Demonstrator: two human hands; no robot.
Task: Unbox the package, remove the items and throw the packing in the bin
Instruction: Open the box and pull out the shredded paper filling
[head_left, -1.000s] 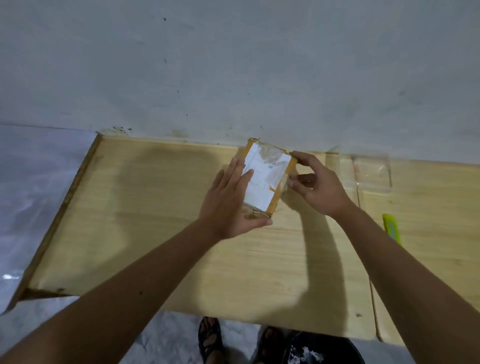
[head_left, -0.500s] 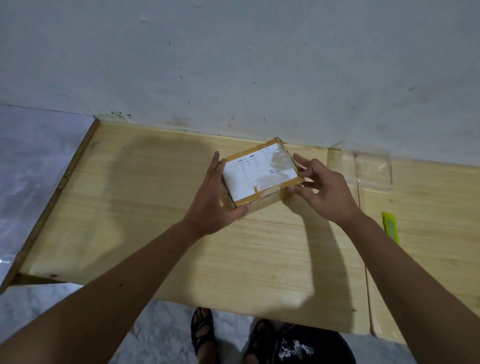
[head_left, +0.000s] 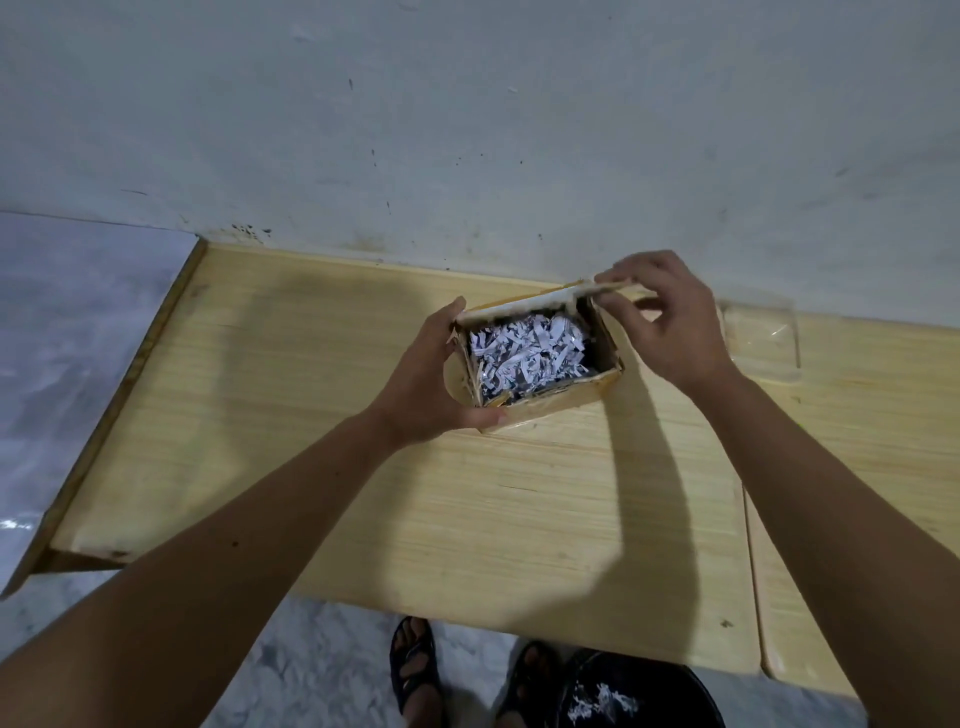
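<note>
A small cardboard box (head_left: 550, 406) stands open on the wooden table (head_left: 363, 467), near the wall. White shredded paper (head_left: 524, 353) fills its inside, hiding anything underneath. My left hand (head_left: 426, 384) grips the box's left side, thumb at the near corner. My right hand (head_left: 665, 327) pinches the lid flap (head_left: 545, 300) at the far right corner and holds it up and back.
A clear plastic piece (head_left: 761, 338) lies at the wall to the right of the box. A second wooden panel (head_left: 857, 441) adjoins the table on the right. The table's left edge (head_left: 104, 415) drops to a grey floor. My sandalled feet (head_left: 415, 670) stand below the front edge.
The box was closed with its labelled top showing and was turned in both hands; now its lid is lifted back by my right hand and the shredded paper shows.
</note>
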